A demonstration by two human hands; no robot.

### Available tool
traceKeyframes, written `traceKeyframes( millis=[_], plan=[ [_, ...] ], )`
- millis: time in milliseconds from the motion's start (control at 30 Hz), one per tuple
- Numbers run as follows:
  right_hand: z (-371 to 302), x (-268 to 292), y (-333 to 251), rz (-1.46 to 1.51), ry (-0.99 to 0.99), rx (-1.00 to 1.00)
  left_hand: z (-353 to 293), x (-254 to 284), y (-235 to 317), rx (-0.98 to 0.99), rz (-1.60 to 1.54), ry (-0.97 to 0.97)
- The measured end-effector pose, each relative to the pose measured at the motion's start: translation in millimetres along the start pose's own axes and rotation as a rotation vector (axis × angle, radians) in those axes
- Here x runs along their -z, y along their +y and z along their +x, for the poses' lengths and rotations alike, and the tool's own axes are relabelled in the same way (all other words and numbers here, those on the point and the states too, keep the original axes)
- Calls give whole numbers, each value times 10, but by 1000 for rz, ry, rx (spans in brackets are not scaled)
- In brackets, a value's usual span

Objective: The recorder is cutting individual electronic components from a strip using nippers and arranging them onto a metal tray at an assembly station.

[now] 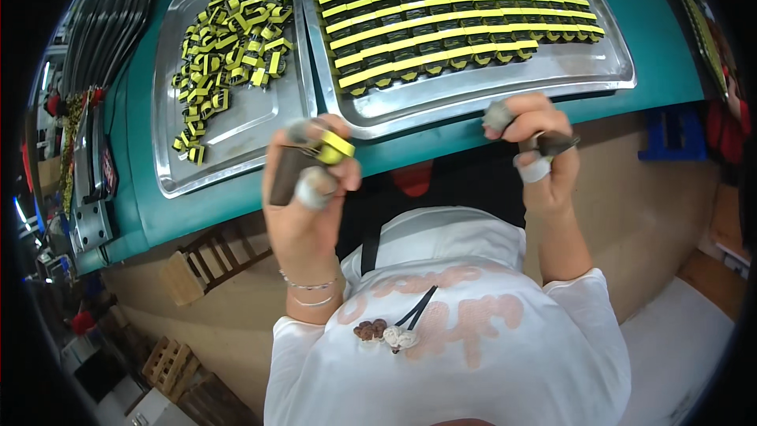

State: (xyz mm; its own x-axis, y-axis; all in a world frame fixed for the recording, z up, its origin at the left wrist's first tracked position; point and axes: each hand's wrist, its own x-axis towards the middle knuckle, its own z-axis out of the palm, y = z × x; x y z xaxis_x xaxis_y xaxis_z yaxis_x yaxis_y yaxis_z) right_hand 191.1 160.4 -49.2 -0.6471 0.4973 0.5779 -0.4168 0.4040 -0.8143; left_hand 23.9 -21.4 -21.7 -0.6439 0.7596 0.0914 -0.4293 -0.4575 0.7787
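My left hand (315, 217) is closed round a small yellow-and-black part (337, 144), raised before the table's near edge. A dark brown flat piece (289, 176) also lies against that palm; its kind is unclear. Opposite, my right hand (552, 177) is curled round a dark pointed object (557, 143), mostly hidden by the fingers. Pale wraps cover some fingertips of both hands. Beyond the left hand, a metal tray (252, 122) bears a loose heap of yellow-and-black parts (236, 35). Similar parts (441, 24) stand in close rows on a second metal tray (576, 71).
Both trays rest on a green table (132, 213). Dark cables or tubes (110, 24) hang at the far left, above a metal block (92, 225). A wooden stool (185, 276) stands below the table, and a blue plastic item (670, 134) is under its right end.
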Motion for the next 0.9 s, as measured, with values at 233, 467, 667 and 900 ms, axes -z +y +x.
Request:
traceKeyframes(
  millis=[233,467,667,900],
  plan=[
    [107,-51,-153,-226,-105,-54,-26,-234,-164,182,18,-39],
    [204,-103,-294,-487,-221,-22,-83,-266,-245,146,12,-12],
    [207,-95,-353,-594,-249,-25,-111,-344,-147,253,62,36],
    [272,-89,-415,-586,-272,1,-126,-302,-177,276,-8,-14]
  ],
)
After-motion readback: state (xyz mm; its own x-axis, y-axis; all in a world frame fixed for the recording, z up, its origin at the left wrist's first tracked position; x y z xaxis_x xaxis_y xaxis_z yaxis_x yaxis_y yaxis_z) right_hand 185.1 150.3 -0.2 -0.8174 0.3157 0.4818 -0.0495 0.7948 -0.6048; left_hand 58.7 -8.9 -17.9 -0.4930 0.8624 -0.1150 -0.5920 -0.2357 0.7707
